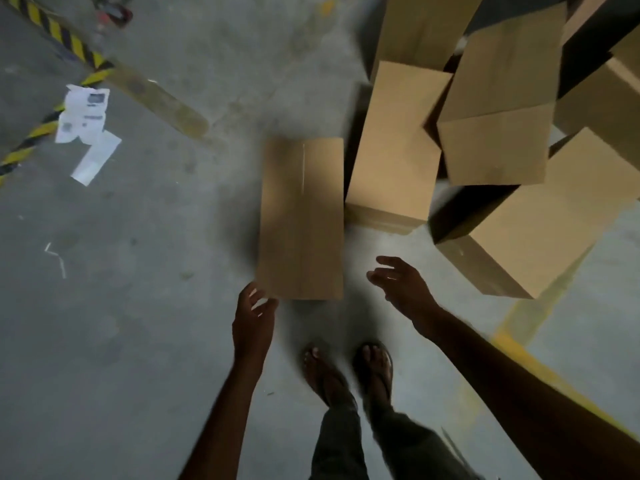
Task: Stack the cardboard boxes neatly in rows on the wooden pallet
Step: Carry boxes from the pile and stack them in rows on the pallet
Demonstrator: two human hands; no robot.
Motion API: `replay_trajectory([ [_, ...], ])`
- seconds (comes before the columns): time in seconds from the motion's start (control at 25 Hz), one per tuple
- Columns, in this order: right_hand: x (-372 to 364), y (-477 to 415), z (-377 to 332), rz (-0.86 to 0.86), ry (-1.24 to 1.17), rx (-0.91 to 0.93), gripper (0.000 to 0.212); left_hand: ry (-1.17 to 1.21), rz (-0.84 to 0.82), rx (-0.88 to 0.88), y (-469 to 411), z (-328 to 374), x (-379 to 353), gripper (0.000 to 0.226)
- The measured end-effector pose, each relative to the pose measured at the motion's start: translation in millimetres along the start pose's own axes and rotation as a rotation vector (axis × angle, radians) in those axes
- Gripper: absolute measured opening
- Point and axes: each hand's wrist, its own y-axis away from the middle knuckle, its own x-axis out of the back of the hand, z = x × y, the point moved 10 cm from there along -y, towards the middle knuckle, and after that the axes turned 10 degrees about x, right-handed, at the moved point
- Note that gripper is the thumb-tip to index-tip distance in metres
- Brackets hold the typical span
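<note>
Fingers (387, 263) of right hand (403, 282): spread apart, lightly bent, holding nothing. The hand hangs just beside the near right corner of the nearest box (301, 220), apart from it.

Fingers (255, 293) of left hand (252, 320): loosely curled, apart, gripping nothing. Their tips are at the same box's near left corner; blur hides whether they touch it.

Nearest box: one. Plain brown cardboard, matte, long and rectangular, closed, with a pale seam line along the top face. It lies flat on the concrete floor (156, 306), straight ahead of the feet (329, 372) and between the two hands.

Further boxes: at least five, in the same brown cardboard.
- Second box (394, 150): just beside the nearest box's far right edge.
- Tilted box (498, 116): sits askew above its neighbours; what bears it is hidden.
- Angled box (540, 230): on the floor at right.
- Top box (426, 26) and edge box (606, 98): cut off by the frame.

Floor: grey concrete, mottled and scuffed.

Striped tape (65, 39): yellow and black, two strips at far left.

Painted line (533, 365): one, yellow and worn, at lower right.

Paper sheets: two, white and flat. The printed sheet (83, 112) is creased; the plain sheet (97, 157) lies just beside it.

Feet: two, in open sandals.
</note>
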Motion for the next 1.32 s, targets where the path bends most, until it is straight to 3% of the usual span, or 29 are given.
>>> replay_trajectory([
  [0.12, -49.6, -77.6, 57.6, -0.018, 0.01, -0.087, 0.068, -0.087, -0.022, 0.021, -94.8, -33.6, -32.2, 0.064],
  [0.28, -103.6, -163.7, 128.7, -0.034, -0.035, -0.182, 0.079, -0.159, 0.012, -0.034, -199.6, -55.4, -74.6, 0.078],
  [0.44, -143.7, -200.7, 155.0, -0.056, -0.158, -0.209, 0.071, -0.143, -0.015, 0.081, -257.0, -84.4, -92.5, 0.086],
  [0.56, -150.1, -204.0, 145.1, -0.008, -0.191, -0.149, 0.064, -0.181, 0.002, 0.07, -260.4, -76.4, -83.2, 0.071],
  [0.8, -110.7, -153.0, 58.9, 0.014, -0.162, -0.098, 0.058, -0.219, 0.061, 0.068, -197.7, -3.1, -8.9, 0.04],
  [1.0, -59.2, -79.2, -52.0, -0.055, -0.02, -0.099, 0.043, -0.269, 0.019, 0.118, -106.7, 74.0, 54.1, 0.08],
  [1.16, -1.5, 15.1, -124.2, -0.055, 0.006, 0.015, 0.05, -0.276, 0.025, 0.023, 19.2, 120.9, 83.0, 0.076],
  [1.32, 57.4, 128.3, -156.5, -0.039, -0.033, 0.13, 0.079, -0.32, 0.07, -0.148, 150.5, 158.4, 105.9, 0.069],
])
